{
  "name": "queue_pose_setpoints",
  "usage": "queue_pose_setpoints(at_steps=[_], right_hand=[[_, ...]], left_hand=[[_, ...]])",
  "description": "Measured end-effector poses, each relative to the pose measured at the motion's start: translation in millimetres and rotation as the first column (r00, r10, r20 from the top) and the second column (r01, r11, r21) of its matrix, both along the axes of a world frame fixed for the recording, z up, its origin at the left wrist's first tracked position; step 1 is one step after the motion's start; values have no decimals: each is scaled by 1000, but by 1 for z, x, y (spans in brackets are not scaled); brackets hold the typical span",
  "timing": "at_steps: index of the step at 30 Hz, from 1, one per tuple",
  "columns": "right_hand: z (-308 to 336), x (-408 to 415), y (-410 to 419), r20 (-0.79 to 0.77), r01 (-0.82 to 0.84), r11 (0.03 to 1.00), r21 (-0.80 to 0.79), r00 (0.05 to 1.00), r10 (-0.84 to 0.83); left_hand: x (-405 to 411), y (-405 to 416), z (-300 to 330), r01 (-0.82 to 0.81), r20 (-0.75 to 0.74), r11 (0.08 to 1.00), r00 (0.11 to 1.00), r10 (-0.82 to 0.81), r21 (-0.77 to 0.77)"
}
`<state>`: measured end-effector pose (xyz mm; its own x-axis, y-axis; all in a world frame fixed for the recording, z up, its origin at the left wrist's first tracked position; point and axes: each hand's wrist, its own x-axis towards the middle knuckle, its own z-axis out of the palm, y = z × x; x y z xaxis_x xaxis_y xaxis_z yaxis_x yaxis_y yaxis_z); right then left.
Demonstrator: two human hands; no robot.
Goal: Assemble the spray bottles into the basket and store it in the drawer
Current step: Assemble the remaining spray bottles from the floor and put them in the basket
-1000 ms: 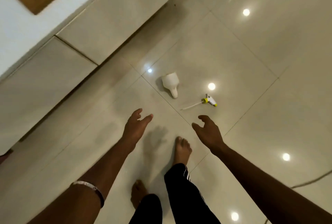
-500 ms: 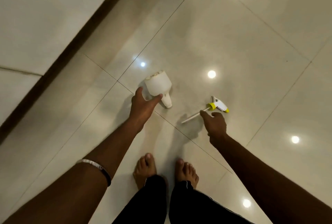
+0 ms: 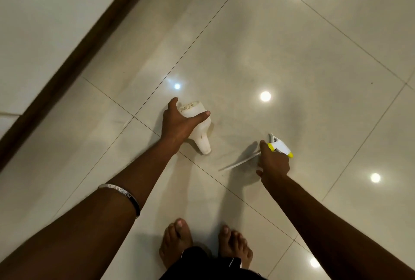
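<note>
Reaching: both hands are down at the floor [image 3: 292, 55], each on one half of a spray bottle.
Left hand [image 3: 177, 122]: thumb and fingers spread wide over the bottle [image 3: 199, 131], wrapping its body.
Bottle axis: lying on its side, neck pointing toward the feet.
Right hand [image 3: 274, 162]: fingers curled onto the sprayer [image 3: 280, 147] at its collar.
Sprayer axis: tube [image 3: 238, 164] trails left, toward the bottle's neck.
Judgement: tube end and neck lie near; joining needs little turning.

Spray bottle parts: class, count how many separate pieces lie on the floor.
2. The white bottle body lies on its side under the left hand; the trigger head with its tube is at the right hand. None seem hidden.
</note>
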<state>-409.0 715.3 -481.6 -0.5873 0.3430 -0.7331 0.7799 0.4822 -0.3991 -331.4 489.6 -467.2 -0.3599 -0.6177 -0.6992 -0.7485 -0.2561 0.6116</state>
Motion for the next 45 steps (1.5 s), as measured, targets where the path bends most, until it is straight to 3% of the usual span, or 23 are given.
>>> queue_pose_setpoints(at_steps=[4,13,15,18,22,31,39,45], right_hand=[[-6,-8,3,-38,-60,998,15,997,61],[-16,-16,5,-86,64,998,4,994,-64],[-10,-16,6,-96,132,991,-30,986,-134],[8,-14,10,-90,310,927,-211,938,-334],[60,-13,5,-129,321,875,-361,912,-388],[209,-26,-23,-258,286,842,-458,863,-433],[314,-15,-58,-210,193,796,-574,905,-371],[346,3,-75,-156,132,769,-625,944,-289]], left_hand=[[-7,0,-2,-19,-6,999,1000,19,-28],[2,2,-1,-53,10,999,999,53,-1],[9,3,3,-113,-7,992,994,114,58],[27,6,17,-273,-18,941,959,282,201],[60,12,46,-401,15,833,903,429,381],[110,19,152,-501,62,588,792,608,636],[119,14,241,-425,10,534,789,614,731],[119,13,279,-385,-31,500,768,640,776]])
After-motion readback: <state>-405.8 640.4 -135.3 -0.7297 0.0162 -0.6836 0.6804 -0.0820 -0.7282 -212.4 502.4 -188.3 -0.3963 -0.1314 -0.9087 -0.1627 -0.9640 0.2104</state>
